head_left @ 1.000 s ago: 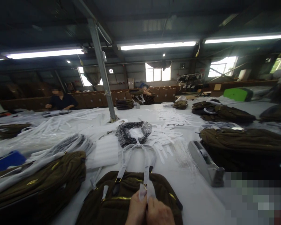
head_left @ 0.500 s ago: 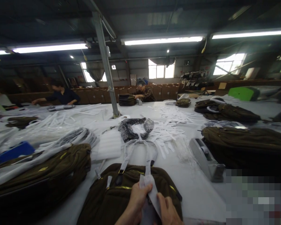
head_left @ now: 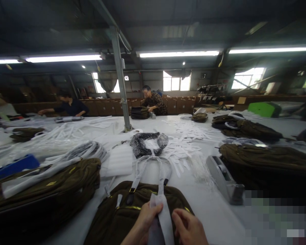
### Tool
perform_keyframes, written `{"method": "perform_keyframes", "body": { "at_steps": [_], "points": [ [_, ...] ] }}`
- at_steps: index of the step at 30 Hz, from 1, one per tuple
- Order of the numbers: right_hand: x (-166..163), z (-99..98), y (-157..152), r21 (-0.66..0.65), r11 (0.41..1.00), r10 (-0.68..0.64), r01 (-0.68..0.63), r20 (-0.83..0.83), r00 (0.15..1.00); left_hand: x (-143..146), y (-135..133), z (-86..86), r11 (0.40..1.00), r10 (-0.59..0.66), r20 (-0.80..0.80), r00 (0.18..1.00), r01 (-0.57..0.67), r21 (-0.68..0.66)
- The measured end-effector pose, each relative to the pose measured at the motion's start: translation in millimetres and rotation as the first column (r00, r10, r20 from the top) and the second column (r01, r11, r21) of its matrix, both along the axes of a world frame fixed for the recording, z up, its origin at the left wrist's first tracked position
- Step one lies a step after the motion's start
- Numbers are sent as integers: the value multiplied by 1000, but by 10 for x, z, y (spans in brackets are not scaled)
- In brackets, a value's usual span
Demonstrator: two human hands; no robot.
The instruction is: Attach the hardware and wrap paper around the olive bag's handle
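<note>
Both hands work at the near edge of the olive bag (head_left: 132,217) lying on the white table (head_left: 214,211). The left hand (head_left: 145,221) pinches a white strip (head_left: 164,214) against the bag's top; the right hand (head_left: 190,226) rests half-curled just beside it. Right of the bag stands a tape dispenser (head_left: 224,178); beyond it lies a speckled cloth (head_left: 149,143).

A dim workshop lies under a dark metal roof, lit by long white fluorescent tube lights (head_left: 177,53) at twelve o'clock. A grey steel post (head_left: 120,80) rises at eleven o'clock. Bright rectangular windows (head_left: 176,81) (overexposed) pierce the far wall above stacked brown cardboard boxes (head_left: 104,107).
</note>
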State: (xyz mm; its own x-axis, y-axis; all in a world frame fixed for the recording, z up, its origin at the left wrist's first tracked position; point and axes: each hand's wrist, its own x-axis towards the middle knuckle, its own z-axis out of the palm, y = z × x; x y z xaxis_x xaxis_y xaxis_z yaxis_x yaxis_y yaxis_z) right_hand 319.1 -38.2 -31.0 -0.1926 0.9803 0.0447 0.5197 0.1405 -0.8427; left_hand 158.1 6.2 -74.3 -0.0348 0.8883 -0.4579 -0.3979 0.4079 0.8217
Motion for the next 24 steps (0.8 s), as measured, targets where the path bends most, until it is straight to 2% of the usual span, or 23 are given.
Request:
{"method": "perform_keyframes", "body": {
  "at_steps": [3, 7, 11, 16, 21, 24],
  "points": [
    [-174, 11, 352, -325, 945, -74, 35, -109, 991, -20, -7, 39, 1000, -30, -15, 999, 30, 5],
    [-362, 34, 520, -464, 884, -100, 51, -82, 992, -83, -43, 101, 995, -89, -69, 994, 91, 30],
    [-429, 81, 529, -533, 839, -158, 107, -51, 986, -115, -58, 129, 988, -122, -154, 980, 135, 76],
    [-460, 132, 590, -559, 821, -142, 117, -1, 990, -110, -33, 221, 973, -151, -243, 958, 187, 133],
    [-481, 242, 659, -581, 808, -81, 97, 54, 995, -145, -67, 338, 974, -165, -282, 945, 201, 101],
    [-507, 275, 670, -558, 820, -74, 127, 117, 990, -138, -126, 309, 982, -156, -257, 954, 178, 61]
  ]
}}
